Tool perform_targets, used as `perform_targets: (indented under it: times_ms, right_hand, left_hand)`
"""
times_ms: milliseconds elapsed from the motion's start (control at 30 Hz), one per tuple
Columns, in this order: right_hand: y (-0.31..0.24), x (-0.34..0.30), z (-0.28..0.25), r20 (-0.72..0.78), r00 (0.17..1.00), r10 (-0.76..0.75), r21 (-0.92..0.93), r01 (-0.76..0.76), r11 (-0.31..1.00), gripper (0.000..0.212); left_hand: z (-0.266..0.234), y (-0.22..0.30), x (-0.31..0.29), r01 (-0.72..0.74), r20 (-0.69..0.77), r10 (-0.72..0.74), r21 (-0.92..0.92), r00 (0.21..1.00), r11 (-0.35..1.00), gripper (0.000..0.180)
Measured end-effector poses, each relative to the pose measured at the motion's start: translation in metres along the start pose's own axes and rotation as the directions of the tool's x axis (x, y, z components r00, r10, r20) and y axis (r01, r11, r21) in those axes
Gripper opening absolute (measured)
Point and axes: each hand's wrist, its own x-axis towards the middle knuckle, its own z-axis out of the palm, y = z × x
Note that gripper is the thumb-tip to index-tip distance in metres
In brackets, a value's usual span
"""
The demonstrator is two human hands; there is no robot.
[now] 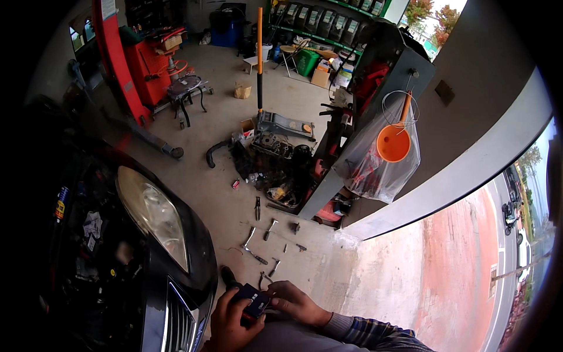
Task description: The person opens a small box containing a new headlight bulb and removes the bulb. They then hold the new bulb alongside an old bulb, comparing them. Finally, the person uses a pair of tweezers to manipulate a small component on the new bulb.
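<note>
My left hand (230, 324) is wrapped round a small dark blue box (254, 300) with pale print, low in the middle of the view. At the box's right end, the bent fingers and thumb of my right hand (298, 305) are closed on its edge; what lies between those fingertips is hidden. Beyond my hands, several tools lie on the concrete floor: a long-handled ratchet (254, 249), a shorter ratchet (270, 230), pliers (257, 208) and another small ratchet (274, 268). A dark shoe (229, 277) shows just left of the box.
Close on my left stands a black car with its engine bay exposed, beside its headlight (155, 214). Ahead are greasy engine parts (275, 170) and a floor jack (284, 125) with an upright orange handle. An orange funnel (393, 144) hangs from a grey post at the right.
</note>
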Motion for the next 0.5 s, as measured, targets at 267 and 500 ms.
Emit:
perform_targets:
  times_ms: [267, 500]
  right_hand:
    - [-0.06, 0.072, 0.049, -0.052, 0.974, 0.219, 0.641, -0.136, 0.756, 0.066]
    - [-0.09, 0.124, 0.076, -0.477, 0.873, 0.102, 0.219, 0.006, 0.976, 0.069]
  left_hand:
    - [-0.04, -0.091, 0.091, -0.304, 0.143, 0.347, -0.254, 0.927, 0.918, 0.037]
    - [-0.059, -0.126, 0.147, -0.501, 0.292, 0.518, -0.136, 0.804, 0.855, 0.027]
